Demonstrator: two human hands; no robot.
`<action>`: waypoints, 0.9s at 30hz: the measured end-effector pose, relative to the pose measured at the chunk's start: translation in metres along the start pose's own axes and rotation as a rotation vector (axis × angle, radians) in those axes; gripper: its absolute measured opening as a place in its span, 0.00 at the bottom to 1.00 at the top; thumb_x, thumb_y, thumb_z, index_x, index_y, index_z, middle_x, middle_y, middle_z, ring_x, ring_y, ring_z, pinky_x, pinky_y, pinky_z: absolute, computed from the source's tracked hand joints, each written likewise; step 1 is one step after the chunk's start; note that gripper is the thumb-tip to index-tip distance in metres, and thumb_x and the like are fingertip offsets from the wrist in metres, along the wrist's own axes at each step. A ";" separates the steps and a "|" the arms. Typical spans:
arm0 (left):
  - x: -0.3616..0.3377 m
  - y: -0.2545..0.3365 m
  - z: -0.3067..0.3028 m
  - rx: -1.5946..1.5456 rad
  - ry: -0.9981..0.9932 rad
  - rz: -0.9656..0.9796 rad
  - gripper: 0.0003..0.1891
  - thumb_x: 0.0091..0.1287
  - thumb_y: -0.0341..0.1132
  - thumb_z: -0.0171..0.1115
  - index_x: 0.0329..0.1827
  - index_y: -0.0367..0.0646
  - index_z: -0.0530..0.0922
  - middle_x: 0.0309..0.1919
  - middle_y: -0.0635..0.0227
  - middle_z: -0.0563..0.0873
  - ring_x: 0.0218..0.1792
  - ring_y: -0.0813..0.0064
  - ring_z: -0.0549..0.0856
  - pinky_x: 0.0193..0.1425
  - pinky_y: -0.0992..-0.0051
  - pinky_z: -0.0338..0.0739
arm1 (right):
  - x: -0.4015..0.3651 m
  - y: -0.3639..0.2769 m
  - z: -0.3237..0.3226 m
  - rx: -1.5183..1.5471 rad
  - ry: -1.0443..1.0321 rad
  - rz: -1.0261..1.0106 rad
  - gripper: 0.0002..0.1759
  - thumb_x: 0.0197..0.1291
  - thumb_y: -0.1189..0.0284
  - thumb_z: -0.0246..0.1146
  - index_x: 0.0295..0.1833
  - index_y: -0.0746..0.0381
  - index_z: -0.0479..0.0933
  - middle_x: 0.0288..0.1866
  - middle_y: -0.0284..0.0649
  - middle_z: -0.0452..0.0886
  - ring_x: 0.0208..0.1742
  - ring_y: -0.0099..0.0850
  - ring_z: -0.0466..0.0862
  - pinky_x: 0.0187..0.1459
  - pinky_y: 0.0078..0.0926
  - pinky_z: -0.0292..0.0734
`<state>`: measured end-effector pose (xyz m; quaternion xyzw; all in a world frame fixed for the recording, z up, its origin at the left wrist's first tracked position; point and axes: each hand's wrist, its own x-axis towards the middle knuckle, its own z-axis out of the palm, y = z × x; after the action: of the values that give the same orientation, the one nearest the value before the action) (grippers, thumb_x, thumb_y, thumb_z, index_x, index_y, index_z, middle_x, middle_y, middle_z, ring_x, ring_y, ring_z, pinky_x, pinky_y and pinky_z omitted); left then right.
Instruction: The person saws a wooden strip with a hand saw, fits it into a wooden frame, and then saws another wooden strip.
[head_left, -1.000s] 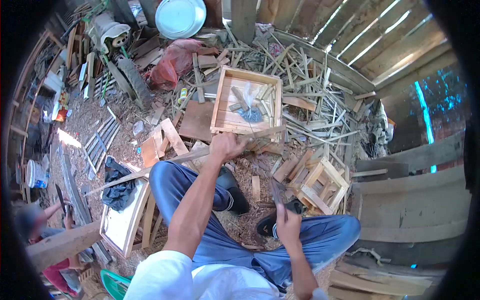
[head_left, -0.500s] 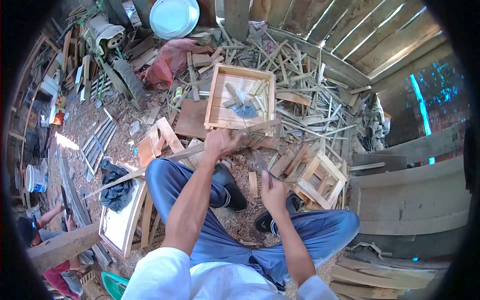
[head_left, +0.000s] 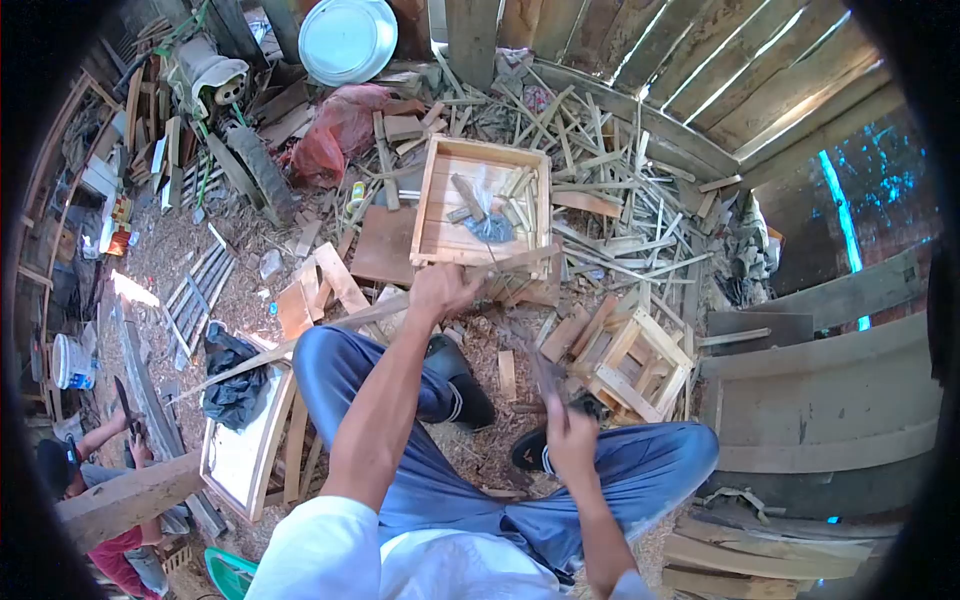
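Running past the left knee (head_left: 325,358) to the near side of the wooden box (head_left: 424,200), the wooden strip (head_left: 378,309) looks light and stiff, probably springy; best gripped mid-length, where the left hand (head_left: 441,291) wraps it. Right hand (head_left: 572,443) clenches a blurred tool (head_left: 547,378), apart from the strip.

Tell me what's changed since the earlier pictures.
The right hand swung its tool forward toward the long wooden strip, then drew back toward the body, keeping hold of it. The left hand still holds the strip; the shallow wooden box stayed put.
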<state>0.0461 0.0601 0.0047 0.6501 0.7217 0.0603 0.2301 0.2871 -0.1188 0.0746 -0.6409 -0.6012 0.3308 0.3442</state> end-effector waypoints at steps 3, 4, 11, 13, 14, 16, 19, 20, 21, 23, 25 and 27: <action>-0.008 -0.003 0.014 0.010 0.020 0.036 0.38 0.62 0.68 0.50 0.32 0.34 0.86 0.31 0.44 0.86 0.38 0.48 0.88 0.47 0.57 0.81 | -0.016 0.014 -0.006 -0.172 -0.054 0.150 0.22 0.69 0.63 0.58 0.30 0.71 0.80 0.14 0.54 0.69 0.15 0.45 0.77 0.22 0.37 0.67; 0.004 -0.003 0.012 -0.002 0.077 0.020 0.38 0.62 0.68 0.51 0.30 0.34 0.86 0.29 0.43 0.86 0.37 0.48 0.87 0.45 0.56 0.81 | -0.014 0.021 0.000 -0.172 -0.050 0.151 0.22 0.69 0.63 0.58 0.30 0.71 0.80 0.14 0.54 0.69 0.15 0.45 0.77 0.22 0.37 0.67; -0.002 0.003 0.003 0.012 0.063 0.004 0.36 0.62 0.66 0.53 0.27 0.35 0.85 0.27 0.44 0.85 0.35 0.48 0.87 0.43 0.55 0.81 | -0.014 0.014 -0.011 -0.091 -0.038 0.094 0.29 0.70 0.60 0.56 0.20 0.70 0.71 0.11 0.49 0.63 0.11 0.35 0.65 0.20 0.39 0.60; -0.001 0.003 0.004 -0.050 0.098 0.026 0.34 0.61 0.65 0.54 0.27 0.35 0.85 0.26 0.45 0.85 0.34 0.48 0.87 0.42 0.55 0.81 | -0.010 0.002 -0.008 -0.106 0.006 0.045 0.28 0.70 0.61 0.56 0.20 0.71 0.72 0.12 0.50 0.62 0.12 0.38 0.63 0.20 0.39 0.60; -0.001 0.003 0.005 -0.052 0.100 0.024 0.34 0.61 0.65 0.54 0.27 0.35 0.85 0.26 0.45 0.85 0.34 0.48 0.87 0.42 0.55 0.81 | -0.008 -0.006 -0.010 -0.102 0.006 0.076 0.28 0.70 0.61 0.57 0.19 0.71 0.72 0.12 0.52 0.63 0.12 0.42 0.62 0.20 0.40 0.60; -0.004 0.003 0.008 0.001 0.183 0.054 0.33 0.62 0.64 0.55 0.27 0.36 0.85 0.25 0.45 0.85 0.33 0.48 0.87 0.42 0.55 0.81 | -0.006 -0.017 -0.014 -0.105 -0.022 0.073 0.29 0.70 0.61 0.57 0.20 0.71 0.72 0.12 0.52 0.63 0.12 0.43 0.62 0.20 0.41 0.60; -0.006 0.005 0.005 0.004 0.146 0.037 0.33 0.62 0.63 0.54 0.27 0.36 0.85 0.25 0.45 0.85 0.33 0.48 0.87 0.42 0.55 0.81 | -0.006 -0.026 -0.014 -0.117 -0.048 0.062 0.29 0.70 0.61 0.57 0.19 0.72 0.72 0.12 0.53 0.64 0.11 0.44 0.63 0.20 0.42 0.60; -0.004 0.005 0.005 0.002 0.151 0.037 0.33 0.62 0.63 0.54 0.27 0.36 0.85 0.25 0.45 0.85 0.33 0.48 0.87 0.42 0.55 0.81 | -0.002 -0.030 -0.016 -0.125 -0.048 0.036 0.29 0.70 0.61 0.57 0.19 0.72 0.72 0.12 0.53 0.64 0.11 0.44 0.64 0.20 0.43 0.60; -0.004 0.004 0.005 0.000 0.142 0.045 0.34 0.62 0.64 0.54 0.28 0.35 0.85 0.25 0.45 0.85 0.33 0.48 0.87 0.42 0.55 0.81 | 0.000 -0.034 -0.018 -0.127 -0.048 0.034 0.29 0.70 0.61 0.57 0.19 0.72 0.72 0.12 0.53 0.64 0.11 0.44 0.64 0.20 0.43 0.60; -0.002 0.000 0.007 -0.003 0.134 0.044 0.34 0.62 0.64 0.54 0.28 0.35 0.85 0.25 0.45 0.85 0.33 0.48 0.87 0.42 0.55 0.81 | 0.006 -0.047 -0.023 -0.178 -0.101 0.097 0.30 0.70 0.59 0.56 0.19 0.72 0.72 0.12 0.54 0.65 0.11 0.45 0.67 0.21 0.44 0.61; -0.002 0.000 0.007 -0.006 0.108 0.026 0.36 0.62 0.66 0.53 0.28 0.35 0.85 0.26 0.44 0.85 0.33 0.48 0.87 0.42 0.55 0.81 | 0.014 -0.064 -0.031 -0.205 -0.137 0.134 0.31 0.70 0.59 0.56 0.19 0.72 0.73 0.12 0.55 0.66 0.12 0.46 0.68 0.22 0.44 0.62; 0.002 -0.003 0.008 -0.016 0.107 0.026 0.36 0.62 0.66 0.53 0.29 0.35 0.85 0.26 0.43 0.85 0.34 0.47 0.87 0.43 0.54 0.81 | 0.022 -0.069 -0.027 -0.233 -0.174 0.169 0.32 0.71 0.58 0.55 0.19 0.73 0.73 0.13 0.56 0.66 0.13 0.48 0.70 0.22 0.45 0.63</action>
<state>0.0466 0.0595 -0.0039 0.6533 0.7240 0.1037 0.1956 0.2735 -0.0948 0.1470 -0.6937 -0.6069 0.3408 0.1853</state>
